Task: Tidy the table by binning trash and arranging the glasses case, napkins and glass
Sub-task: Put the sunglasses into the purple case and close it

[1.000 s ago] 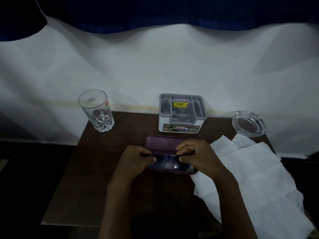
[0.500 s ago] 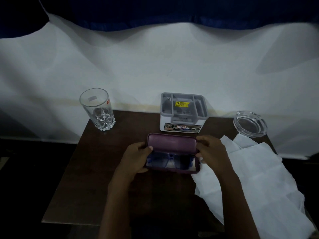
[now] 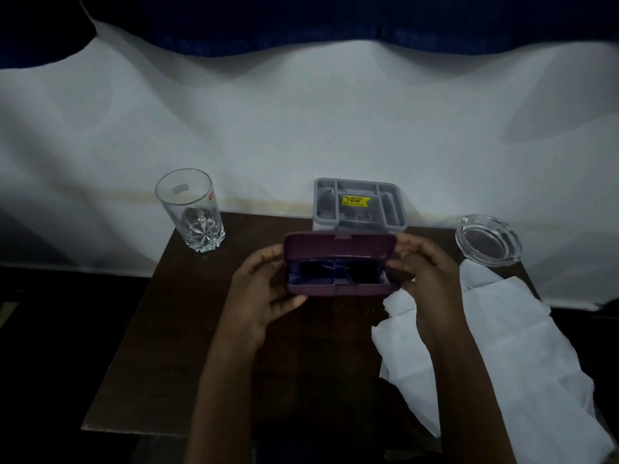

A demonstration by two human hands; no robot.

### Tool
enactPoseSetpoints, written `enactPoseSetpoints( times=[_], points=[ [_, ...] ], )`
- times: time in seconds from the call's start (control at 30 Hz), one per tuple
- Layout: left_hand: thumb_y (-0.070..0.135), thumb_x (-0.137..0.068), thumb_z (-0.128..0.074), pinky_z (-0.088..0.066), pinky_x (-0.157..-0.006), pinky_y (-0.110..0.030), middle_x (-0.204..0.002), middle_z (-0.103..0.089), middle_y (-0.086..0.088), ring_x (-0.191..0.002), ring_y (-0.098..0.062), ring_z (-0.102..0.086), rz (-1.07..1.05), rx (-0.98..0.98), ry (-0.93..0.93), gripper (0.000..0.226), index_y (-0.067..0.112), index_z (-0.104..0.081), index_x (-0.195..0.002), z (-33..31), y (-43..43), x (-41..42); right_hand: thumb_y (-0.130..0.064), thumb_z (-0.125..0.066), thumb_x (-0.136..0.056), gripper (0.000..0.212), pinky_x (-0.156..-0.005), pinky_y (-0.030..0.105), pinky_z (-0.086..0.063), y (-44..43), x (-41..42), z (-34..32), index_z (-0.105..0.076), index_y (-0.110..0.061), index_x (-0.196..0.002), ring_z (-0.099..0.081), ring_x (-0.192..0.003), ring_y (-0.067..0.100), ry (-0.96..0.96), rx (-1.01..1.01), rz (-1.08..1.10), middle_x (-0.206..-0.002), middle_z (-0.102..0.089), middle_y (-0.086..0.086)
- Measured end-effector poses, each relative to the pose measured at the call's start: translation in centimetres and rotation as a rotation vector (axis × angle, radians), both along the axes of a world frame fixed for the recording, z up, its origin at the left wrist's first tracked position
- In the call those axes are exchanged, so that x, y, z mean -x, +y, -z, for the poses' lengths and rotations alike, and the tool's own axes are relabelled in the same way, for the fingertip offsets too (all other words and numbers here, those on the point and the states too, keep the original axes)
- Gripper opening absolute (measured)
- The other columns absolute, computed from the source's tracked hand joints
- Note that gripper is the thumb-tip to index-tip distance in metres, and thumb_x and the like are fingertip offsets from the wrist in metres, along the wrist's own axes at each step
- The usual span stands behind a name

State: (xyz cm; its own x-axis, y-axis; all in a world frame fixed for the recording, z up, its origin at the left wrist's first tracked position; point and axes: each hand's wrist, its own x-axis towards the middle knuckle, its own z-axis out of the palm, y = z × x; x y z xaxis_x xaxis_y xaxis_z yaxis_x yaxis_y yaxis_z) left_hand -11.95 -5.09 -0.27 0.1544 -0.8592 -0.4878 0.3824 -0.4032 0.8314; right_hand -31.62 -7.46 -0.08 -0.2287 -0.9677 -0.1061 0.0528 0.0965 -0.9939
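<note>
Case (image 3: 340,264), maroon and hinged, sits mid-desk with its lid half raised and dark glasses (image 3: 331,274) lying inside; left hand (image 3: 259,296) cups its nine o'clock end, fingers curled under the base; right hand (image 3: 425,267) pinches the three o'clock end at the lid; closing looks like the step in hand, not yet done. At five o'clock, white napkins (image 3: 502,356) lie loose and crumpled, spilling past the desk (image 3: 160,346) edge, unarranged; at ten o'clock the cut-glass tumbler (image 3: 191,211) stands upright; at twelve a grey organiser (image 3: 360,204); at two a glass ashtray (image 3: 487,244). No bin or obvious trash shows; most of the tidying seems left.
</note>
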Motion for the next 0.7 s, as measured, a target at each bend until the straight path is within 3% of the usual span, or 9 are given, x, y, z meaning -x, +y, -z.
enactPoseSetpoints(
  times=[0.1, 0.2, 0.33, 0.43, 0.57, 0.7],
  points=[
    [0.028, -0.096, -0.043, -0.057, -0.058, -0.028, -0.103, -0.067, -0.003, -0.086, -0.021, -0.067, -0.037, 0.019, 0.027, 0.022, 0.021, -0.06, -0.11, -0.26, -0.08, 0.23, 0.009, -0.047, -0.083, 0.035, -0.063, 0.018, -0.053, 0.02, 0.06, -0.25, -0.068, -0.019, -0.084, -0.064, -0.085, 0.017, -0.058, 0.045, 0.011, -0.085, -0.069, 0.0],
    [0.035, -0.09, -0.053, -0.057, -0.06, -0.027, -0.096, -0.068, -0.002, -0.083, -0.017, -0.067, -0.064, 0.057, 0.032, 0.016, 0.022, -0.061, -0.096, -0.28, -0.18, 0.46, 0.008, -0.047, -0.084, 0.028, -0.068, 0.022, -0.055, 0.06, 0.09, -0.24, -0.065, -0.013, -0.082, -0.063, -0.091, 0.025, -0.119, 0.055, 0.002, -0.093, -0.066, 0.011],
    [0.024, -0.088, -0.058, -0.058, -0.059, -0.027, -0.086, -0.069, 0.001, -0.073, -0.011, -0.067, -0.069, 0.12, 0.086, 0.007, 0.02, -0.062, -0.093, -0.4, -0.15, 0.6, 0.011, -0.043, -0.084, 0.028, -0.078, 0.029, -0.052, -0.09, 0.13, 0.07, -0.063, -0.008, -0.081, -0.061, -0.094, 0.027, -0.161, 0.062, 0.025, -0.093, -0.066, 0.013],
    [0.016, -0.087, -0.059, -0.06, -0.063, -0.028, -0.092, -0.069, 0.001, -0.069, -0.01, -0.066, -0.078, 0.15, 0.112, 0.008, 0.021, -0.063, -0.092, -0.62, -0.19, 0.77, 0.012, -0.042, -0.084, 0.028, -0.085, 0.033, -0.051, -0.1, 0.17, 0.02, -0.063, -0.005, -0.082, -0.06, -0.098, 0.028, -0.199, 0.067, 0.023, -0.095, -0.066, 0.013],
    [0.002, -0.083, -0.059, -0.058, -0.065, -0.03, -0.112, -0.067, 0.0, -0.083, -0.014, -0.064, -0.11, 0.208, 0.129, 0.022, 0.022, -0.062, -0.092, -0.88, -0.23, 0.78, 0.008, -0.047, -0.085, 0.022, -0.078, 0.026, -0.054, 0.04, 0.02, -0.37, -0.063, -0.007, -0.088, -0.063, -0.095, 0.023, -0.305, 0.063, 0.017, -0.099, -0.066, 0.014],
    [-0.002, -0.083, -0.056, -0.058, -0.063, -0.027, -0.112, -0.069, 0.004, -0.086, -0.012, -0.067, -0.096, 0.272, 0.125, 0.03, 0.024, -0.06, -0.098, -0.97, -0.22, 0.67, -0.008, -0.054, -0.088, 0.011, -0.066, 0.027, -0.056, 0.07, -0.1, -0.44, -0.061, -0.016, -0.093, -0.065, -0.081, 0.013, -0.296, -0.056, 0.009, -0.092, -0.066, 0.003]
  ],
)
